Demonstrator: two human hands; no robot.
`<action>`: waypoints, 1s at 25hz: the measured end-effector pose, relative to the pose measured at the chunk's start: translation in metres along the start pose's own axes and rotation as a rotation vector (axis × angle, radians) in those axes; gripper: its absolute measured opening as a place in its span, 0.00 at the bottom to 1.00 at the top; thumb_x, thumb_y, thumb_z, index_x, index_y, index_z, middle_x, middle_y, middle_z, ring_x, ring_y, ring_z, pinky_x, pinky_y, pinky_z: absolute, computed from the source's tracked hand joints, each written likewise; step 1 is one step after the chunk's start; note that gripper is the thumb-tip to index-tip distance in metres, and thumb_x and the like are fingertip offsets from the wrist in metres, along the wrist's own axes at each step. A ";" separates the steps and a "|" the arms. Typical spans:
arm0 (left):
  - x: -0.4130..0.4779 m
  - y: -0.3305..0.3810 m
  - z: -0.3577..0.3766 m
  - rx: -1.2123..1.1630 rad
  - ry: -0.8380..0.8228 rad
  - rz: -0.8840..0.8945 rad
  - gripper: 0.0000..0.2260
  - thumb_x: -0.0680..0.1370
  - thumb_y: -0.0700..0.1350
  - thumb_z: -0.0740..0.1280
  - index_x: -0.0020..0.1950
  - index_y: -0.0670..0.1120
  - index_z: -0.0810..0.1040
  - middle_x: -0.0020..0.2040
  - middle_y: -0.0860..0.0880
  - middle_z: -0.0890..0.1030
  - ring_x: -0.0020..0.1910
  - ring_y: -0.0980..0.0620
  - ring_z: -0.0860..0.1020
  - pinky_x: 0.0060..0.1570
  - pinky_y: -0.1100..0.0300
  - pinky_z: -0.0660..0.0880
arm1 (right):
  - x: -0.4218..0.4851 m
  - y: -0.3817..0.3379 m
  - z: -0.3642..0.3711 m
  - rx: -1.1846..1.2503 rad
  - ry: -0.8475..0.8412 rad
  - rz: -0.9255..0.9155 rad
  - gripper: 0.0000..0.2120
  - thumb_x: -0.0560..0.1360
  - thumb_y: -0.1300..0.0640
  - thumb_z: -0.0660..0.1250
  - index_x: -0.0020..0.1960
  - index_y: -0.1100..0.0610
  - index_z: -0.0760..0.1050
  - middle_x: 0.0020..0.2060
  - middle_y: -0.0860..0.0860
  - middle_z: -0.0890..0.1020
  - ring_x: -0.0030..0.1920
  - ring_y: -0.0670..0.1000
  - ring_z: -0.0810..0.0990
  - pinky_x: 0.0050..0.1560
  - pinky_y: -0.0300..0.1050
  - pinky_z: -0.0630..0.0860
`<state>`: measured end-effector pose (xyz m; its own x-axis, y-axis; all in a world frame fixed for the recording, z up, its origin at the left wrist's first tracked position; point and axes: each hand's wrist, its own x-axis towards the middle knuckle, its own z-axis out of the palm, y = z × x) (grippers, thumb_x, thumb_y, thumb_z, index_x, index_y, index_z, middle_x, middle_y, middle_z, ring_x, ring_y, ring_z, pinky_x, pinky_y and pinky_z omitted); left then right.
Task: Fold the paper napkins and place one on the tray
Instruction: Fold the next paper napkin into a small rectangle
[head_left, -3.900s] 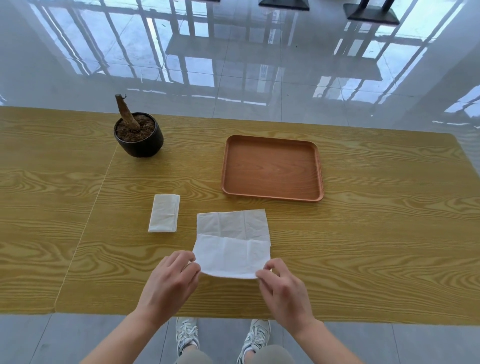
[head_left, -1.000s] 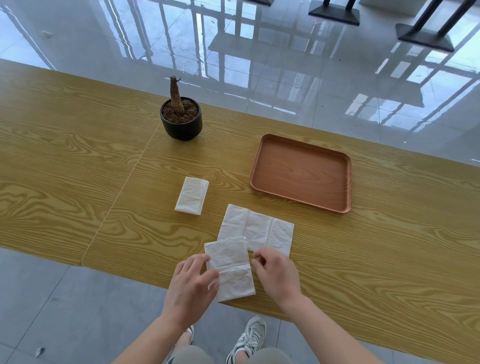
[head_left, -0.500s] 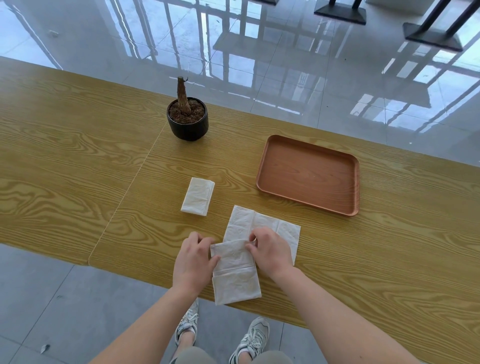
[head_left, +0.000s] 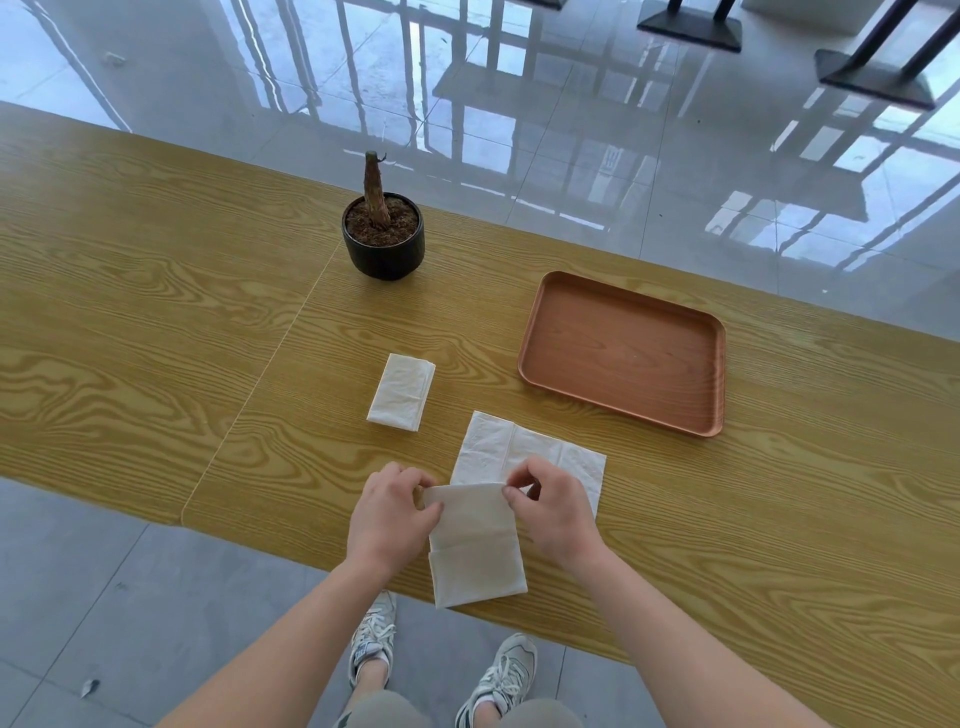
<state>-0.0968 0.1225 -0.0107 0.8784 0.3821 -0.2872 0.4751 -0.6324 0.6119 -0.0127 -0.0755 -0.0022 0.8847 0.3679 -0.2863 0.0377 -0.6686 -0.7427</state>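
Observation:
A white paper napkin, partly folded, hangs over the table's near edge. My left hand pinches its upper left corner and my right hand pinches its upper right corner. Under and behind it a second napkin lies flat on the table, creased into panels. A small folded napkin rests to the left of both. The brown wooden tray sits further back on the right and holds nothing.
A black pot with soil and a bare stump stands at the back, left of the tray. The wooden table has a seam running diagonally past the folded napkin. Its near edge is just under my hands.
The napkin went from flat and unfolded to a narrower folded shape. My hands moved up to its top corners and now pinch them. The camera view shifted.

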 end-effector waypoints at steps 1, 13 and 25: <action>0.000 0.000 -0.001 -0.041 0.012 0.002 0.05 0.74 0.46 0.73 0.44 0.56 0.79 0.41 0.57 0.76 0.46 0.53 0.74 0.41 0.59 0.71 | 0.000 0.000 -0.001 0.028 -0.002 0.005 0.06 0.75 0.58 0.72 0.44 0.49 0.78 0.38 0.42 0.82 0.35 0.44 0.79 0.41 0.43 0.80; -0.047 -0.011 -0.003 0.034 0.174 0.327 0.08 0.67 0.38 0.79 0.39 0.48 0.82 0.39 0.55 0.80 0.40 0.51 0.75 0.37 0.59 0.72 | -0.034 0.001 -0.001 -0.199 -0.067 -0.233 0.03 0.75 0.59 0.74 0.47 0.52 0.84 0.44 0.44 0.80 0.41 0.43 0.74 0.42 0.41 0.74; -0.073 -0.028 0.011 0.338 0.131 0.713 0.05 0.68 0.37 0.71 0.37 0.46 0.78 0.45 0.50 0.82 0.48 0.45 0.81 0.38 0.52 0.75 | -0.060 0.018 -0.003 -0.369 -0.109 -0.254 0.06 0.77 0.59 0.69 0.51 0.52 0.84 0.48 0.47 0.78 0.49 0.51 0.77 0.42 0.49 0.77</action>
<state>-0.1732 0.1046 -0.0151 0.9731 -0.1284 0.1912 -0.1902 -0.9161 0.3529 -0.0641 -0.1120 0.0034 0.7727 0.6023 -0.2002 0.4270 -0.7267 -0.5382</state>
